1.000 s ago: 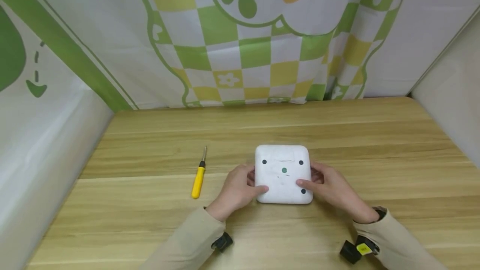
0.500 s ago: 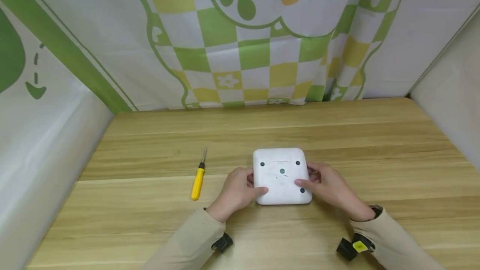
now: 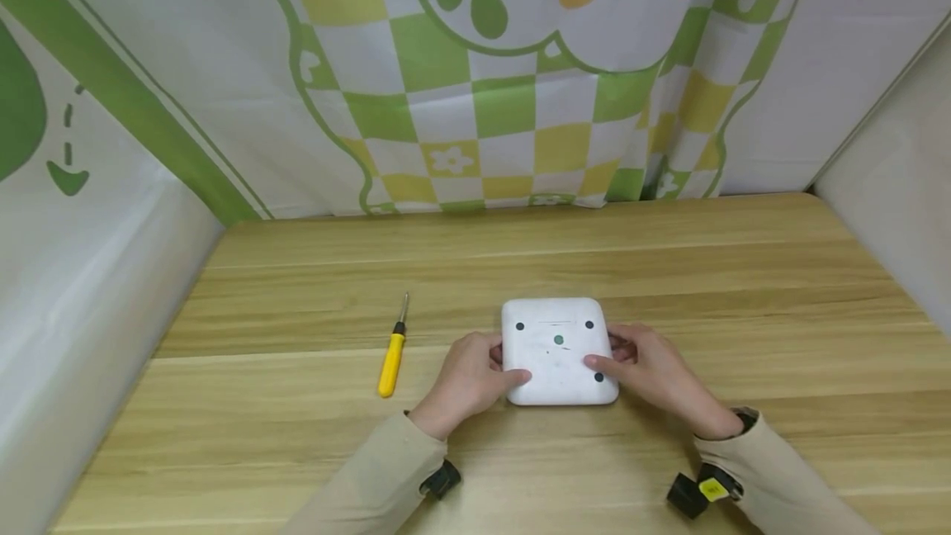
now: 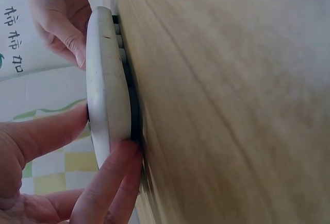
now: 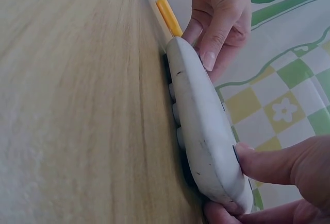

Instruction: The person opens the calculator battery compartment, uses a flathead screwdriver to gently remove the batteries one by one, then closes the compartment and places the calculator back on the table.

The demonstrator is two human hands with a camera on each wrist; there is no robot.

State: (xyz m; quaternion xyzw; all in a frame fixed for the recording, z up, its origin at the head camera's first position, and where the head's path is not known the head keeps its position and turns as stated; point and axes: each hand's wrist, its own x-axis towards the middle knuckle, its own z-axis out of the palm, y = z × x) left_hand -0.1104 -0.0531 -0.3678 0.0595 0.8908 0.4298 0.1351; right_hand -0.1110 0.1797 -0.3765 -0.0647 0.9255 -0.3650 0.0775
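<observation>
A white, square, rounded device [image 3: 559, 362] lies back side up on the table, with dark round feet, a green dot and a panel outline on its back. It looks like a desk calculator; keys show beneath its near edge in both wrist views. My left hand [image 3: 475, 374] grips its left edge, thumb on top and fingers under the side. Opposite, my right hand [image 3: 657, 370] holds the right edge likewise, its thumb on the back. In the left wrist view, fingertips [image 4: 124, 154] press the device's side close to the wood. The face is hidden underneath.
A yellow-handled screwdriver [image 3: 391, 357] lies left of my left hand, its tip pointing away. Wood-grain table [image 3: 297, 436] extends around the device. A checked, flowered curtain [image 3: 505, 106] hangs along the far edge, and pale walls stand at both sides.
The device's far edge has tipped down toward the table, and the device has shifted slightly left. Both hands keep their grip. The screwdriver stays where it was.
</observation>
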